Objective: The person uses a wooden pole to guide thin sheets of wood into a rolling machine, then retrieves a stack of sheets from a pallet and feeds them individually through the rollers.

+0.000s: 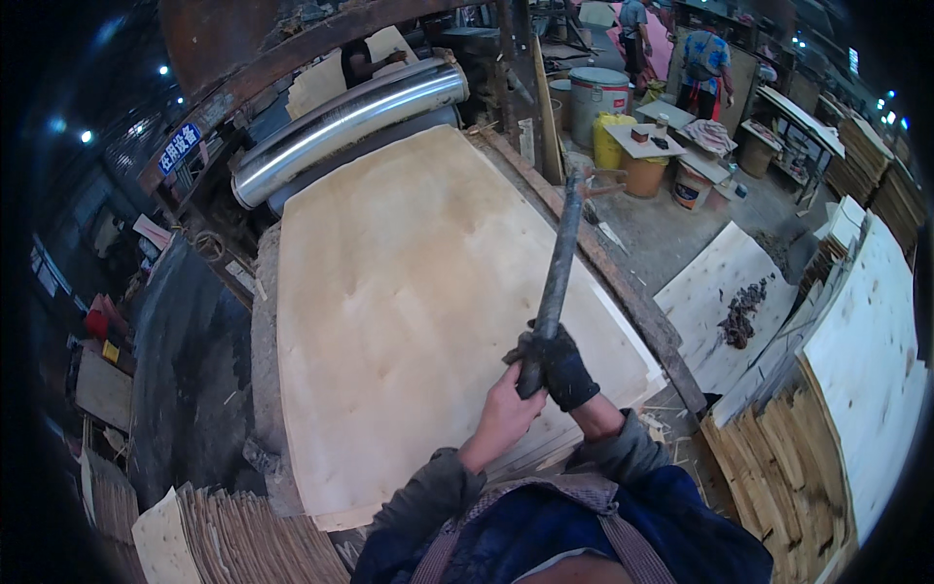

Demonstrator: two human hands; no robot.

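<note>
My right hand [562, 368], in a black glove, grips a long dark grey rod [561, 253] near its lower end. Bare and closed, my left hand [504, 414] presses against the rod's butt end, right beside the glove. The rod points away from me, tilted up over the right side of a stack of large pale wood veneer sheets [389, 292]. At the rod's far tip, a small rusty piece sticks out sideways, too blurred to tell whether it belongs to the rod.
A shiny metal roller [350, 127] spans the stack's far end. Beyond it shows another person's arm [365, 66]. A rusty rail [623, 282] runs along the right side. Veneer piles stand at lower left [233, 535] and right [778, 477]. Drums and buckets [644, 177] stand far right.
</note>
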